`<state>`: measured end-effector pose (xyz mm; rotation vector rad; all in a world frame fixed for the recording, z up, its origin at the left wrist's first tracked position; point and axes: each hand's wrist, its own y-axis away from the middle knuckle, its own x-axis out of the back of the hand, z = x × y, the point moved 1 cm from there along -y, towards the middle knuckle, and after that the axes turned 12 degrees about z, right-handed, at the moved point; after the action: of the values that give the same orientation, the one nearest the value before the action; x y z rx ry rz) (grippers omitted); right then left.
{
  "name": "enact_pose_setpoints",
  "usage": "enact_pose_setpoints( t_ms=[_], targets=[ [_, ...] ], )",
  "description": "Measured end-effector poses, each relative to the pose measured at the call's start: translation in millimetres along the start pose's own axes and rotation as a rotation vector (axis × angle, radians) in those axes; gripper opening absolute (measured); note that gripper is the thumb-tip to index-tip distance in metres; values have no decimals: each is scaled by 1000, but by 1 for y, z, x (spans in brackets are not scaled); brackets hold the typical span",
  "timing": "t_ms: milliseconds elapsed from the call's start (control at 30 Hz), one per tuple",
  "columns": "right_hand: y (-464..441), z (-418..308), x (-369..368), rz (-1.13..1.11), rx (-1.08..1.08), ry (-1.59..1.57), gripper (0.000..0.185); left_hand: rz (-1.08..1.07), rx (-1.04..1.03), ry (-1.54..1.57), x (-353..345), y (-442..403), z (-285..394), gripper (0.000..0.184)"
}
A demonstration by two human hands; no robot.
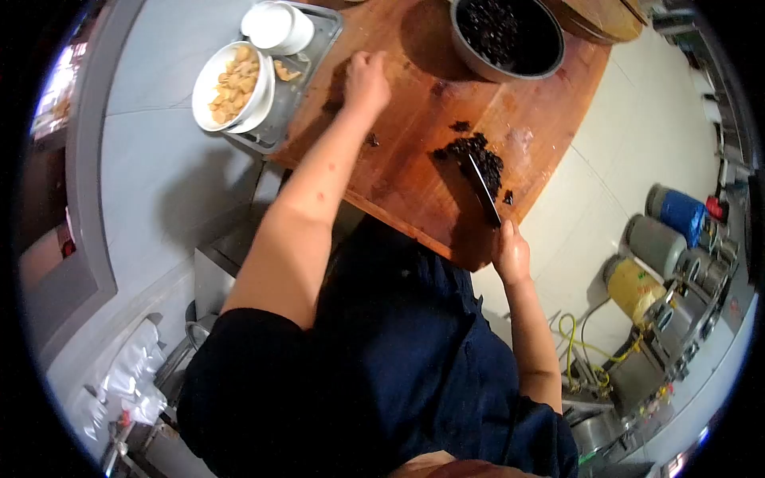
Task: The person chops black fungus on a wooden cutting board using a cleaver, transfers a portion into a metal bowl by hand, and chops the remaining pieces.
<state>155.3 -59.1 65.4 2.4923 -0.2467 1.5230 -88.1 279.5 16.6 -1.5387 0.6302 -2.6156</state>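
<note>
Knife point(484, 191) in right fingers point(506, 232), dark pile point(480, 149) beyond

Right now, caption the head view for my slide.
Right hand holding a metal knife beside small black pieces on a brown wooden board.

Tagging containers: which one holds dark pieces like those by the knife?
The round grey pot on the wooden board, its dark pieces showing inside. The white bowl at left holds pale pieces instead.
</note>
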Motion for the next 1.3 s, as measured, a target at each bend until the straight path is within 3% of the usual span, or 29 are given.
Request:
enact_pose_setpoints(
  t_ms=[100,300,467,700,800,933,1033,1133,1200,1300],
  targets=[
    [0,5,-3,-20,-24,15,21,-234,120,-101,2,-17,-2,23],
    [-6,17,-4,18,6,-54,11,-382,80,94,28,60,58,16],
    [-3,28,-3,29,80,-150,11,-339,77,113,35,143,77,23],
    [-14,-7,20,-42,74,-164,21,-158,232,285,38,172,82,27],
    [-26,-20,17,8,178,-134,22,-244,278,226,40,174,82,30],
    [-33,-17,-7,-125,156,3,24,-245,174,171,36,173,80,25],
    [-30,-4,-12,-104,126,-59,24,-262,119,155,35,171,87,23],
    [-16,8,-2,39,237,-154,22,-240,21,228,30,180,97,20],
    [-4,11,12,-50,165,-134,17,-184,-57,257,28,194,109,16],
    [15,18,26,-72,104,-145,18,-75,180,306,22,194,114,15]
  ],
)
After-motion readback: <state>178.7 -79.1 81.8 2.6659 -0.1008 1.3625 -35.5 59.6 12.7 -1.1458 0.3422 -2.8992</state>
